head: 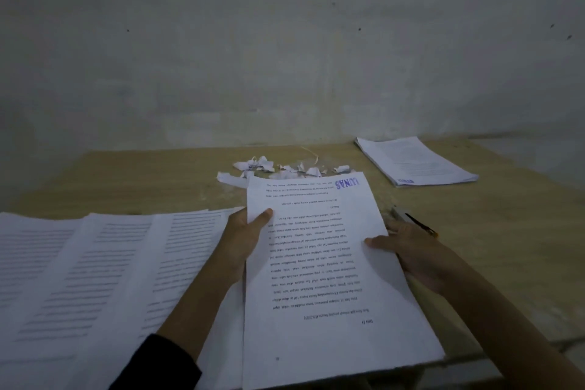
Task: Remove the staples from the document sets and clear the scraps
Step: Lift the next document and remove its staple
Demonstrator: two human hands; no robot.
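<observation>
Document set: a thick white stack of printed pages with a blue "LUNAS" stamp at its far end is right in the middle, print upside down to the camera. Its near end juts over the near edge of the worktop.
Left hand: the left hand has the document set by its left edge. The thumb is clamped on the top page and the fingers are curled underneath, out of sight.
Right hand: the right hand takes the right edge the same way, thumb lying across the top page and fingers wrapped under the stack.
Sleeve: a dark sleeve covers the left forearm at the near edge; the right forearm is bare.
Paper scraps: small torn white paper scraps lie scattered in a loose heap just beyond the far end of the document set, near the wall.
Loose sheets: white printed loose sheets are fanned out and overlapping across the near left, reaching under the left wrist.
Far stack: another white printed stack lies flat at the far right, well apart from the hands.
Slim tool: a slim dark tool with a yellow tip lies just beyond the right hand; I cannot tell what kind.
Worktop: a light brown wooden worktop carries all of it.
Wall: a pale, marked wall closes off the far side.
</observation>
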